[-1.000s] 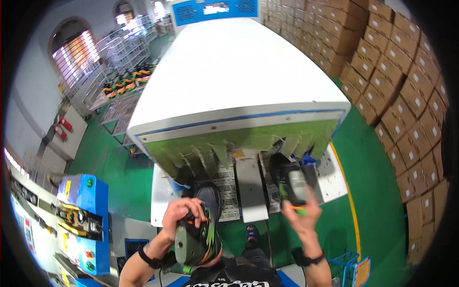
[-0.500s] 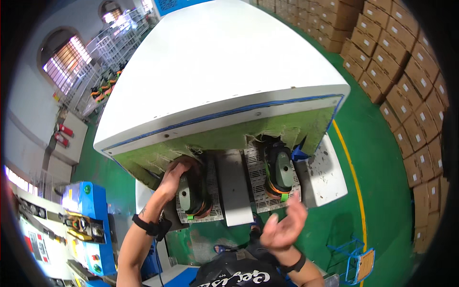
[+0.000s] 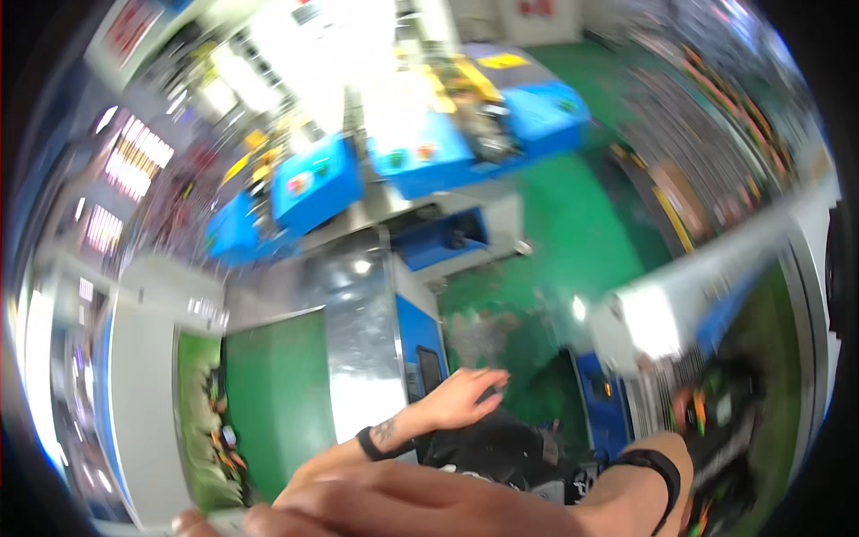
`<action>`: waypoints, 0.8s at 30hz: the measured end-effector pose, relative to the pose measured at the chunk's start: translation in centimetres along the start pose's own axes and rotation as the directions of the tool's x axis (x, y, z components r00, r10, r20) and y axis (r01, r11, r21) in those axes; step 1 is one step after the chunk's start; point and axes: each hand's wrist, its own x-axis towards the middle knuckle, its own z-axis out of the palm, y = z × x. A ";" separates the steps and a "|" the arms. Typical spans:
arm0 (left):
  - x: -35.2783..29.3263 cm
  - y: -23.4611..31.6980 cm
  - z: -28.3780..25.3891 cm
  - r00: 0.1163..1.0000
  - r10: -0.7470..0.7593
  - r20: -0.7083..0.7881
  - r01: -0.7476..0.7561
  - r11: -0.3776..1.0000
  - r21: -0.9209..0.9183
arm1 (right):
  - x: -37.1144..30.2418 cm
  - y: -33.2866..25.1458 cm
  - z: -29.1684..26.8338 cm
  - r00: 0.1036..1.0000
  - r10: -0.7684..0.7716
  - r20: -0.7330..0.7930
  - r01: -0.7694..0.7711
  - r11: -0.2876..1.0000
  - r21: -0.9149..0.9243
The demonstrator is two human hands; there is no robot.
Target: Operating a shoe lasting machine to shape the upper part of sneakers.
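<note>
My left hand (image 3: 463, 399) reaches in from the lower left with its fingers apart and nothing in it. It hovers over my dark apron (image 3: 492, 456), near a blue-sided cabinet with a metal top (image 3: 367, 376). My right hand (image 3: 403, 503) crosses the lower edge, large and blurred, close to the camera. Its fingers look stretched and apart, partly cut off, with nothing visible in them. Beyond my right forearm, dark shoe shapes with orange parts (image 3: 698, 407) sit blurred by a slatted conveyor (image 3: 658, 394) at a white machine's opening.
Blue machines with coloured buttons (image 3: 420, 157) stand ahead. At the left is a white machine housing with a green-edged opening (image 3: 201, 421). Green floor (image 3: 573, 242) runs between the machines. A rack with orange and green items (image 3: 734, 98) stands at the upper right.
The view has swung left, away from the white machine's front, which is now at the right edge. My left hand has left the shoe; my right hand has come across close to the camera.
</note>
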 end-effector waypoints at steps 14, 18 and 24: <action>-39.6 -13.6 3.5 -0.333 -0.680 -0.653 0.681 0.306 -0.666 | -3.3 14.7 35.5 0.673 0.333 0.660 -0.361 0.927 -0.100; -46.0 -14.7 5.4 -0.659 -0.531 -0.533 0.546 0.149 -0.824 | -7.0 12.7 41.9 0.139 0.035 0.990 -0.553 0.832 0.048; -55.4 -20.3 12.2 -0.861 -0.093 -0.499 0.507 -0.215 -0.835 | -17.4 9.5 63.9 -0.143 -0.392 0.909 -0.418 0.856 0.304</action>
